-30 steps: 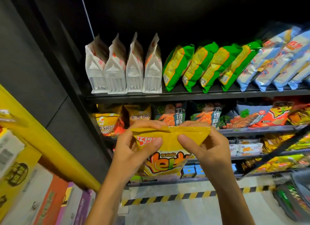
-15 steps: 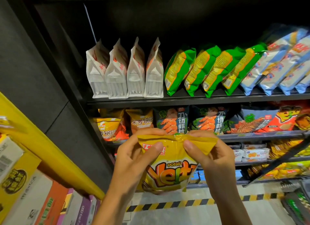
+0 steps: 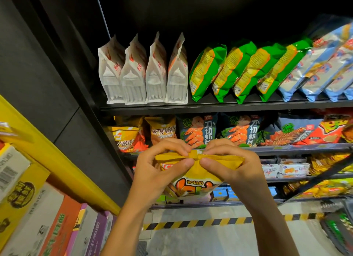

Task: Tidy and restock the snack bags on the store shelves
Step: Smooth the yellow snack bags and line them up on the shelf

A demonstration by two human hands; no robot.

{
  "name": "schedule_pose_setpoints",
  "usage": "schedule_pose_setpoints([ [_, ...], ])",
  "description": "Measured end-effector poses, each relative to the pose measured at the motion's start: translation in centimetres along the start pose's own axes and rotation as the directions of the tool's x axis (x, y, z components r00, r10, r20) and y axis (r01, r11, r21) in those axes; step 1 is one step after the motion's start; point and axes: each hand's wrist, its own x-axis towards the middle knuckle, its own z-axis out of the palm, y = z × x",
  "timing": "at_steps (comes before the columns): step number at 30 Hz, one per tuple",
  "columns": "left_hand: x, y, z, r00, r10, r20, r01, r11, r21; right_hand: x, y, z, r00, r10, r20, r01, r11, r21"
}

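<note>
**Hands pinch the yellow bag's top seal**

Head view: both hands hold one yellow potato-snack bag (image 3: 193, 181) up in front of the second shelf (image 3: 298, 149) — likely straightening its crumpled top before shelving it. The left hand (image 3: 158, 171) and right hand (image 3: 238, 169) each pinch the top seam between thumb and curled fingers, thumbs nearly meeting at the middle, wrists raised, forearms rising from below. Above, white bags (image 3: 143, 74) stand upright while green bags (image 3: 235, 70) lean — tidying there looks unfinished.

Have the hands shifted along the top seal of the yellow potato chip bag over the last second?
Yes. The left hand and right hand slid inward along the yellow potato chip bag, its seal now bunched between the thumbs.
</note>
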Motion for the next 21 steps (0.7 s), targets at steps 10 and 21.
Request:
schedule_pose_setpoints([
  [10,0.4,-0.5,1.5,0.951,-0.286,-0.115,0.259,0.944,-0.204,0.1,0.7,0.0,0.977,-0.203,-0.063,0.189,0.966,-0.174],
  [21,1.2,-1.4,1.0,0.964,-0.231,-0.134,0.201,0.958,-0.205,-0.2,0.1,-0.8,0.992,0.024,-0.122,-0.023,1.0,0.009],
])
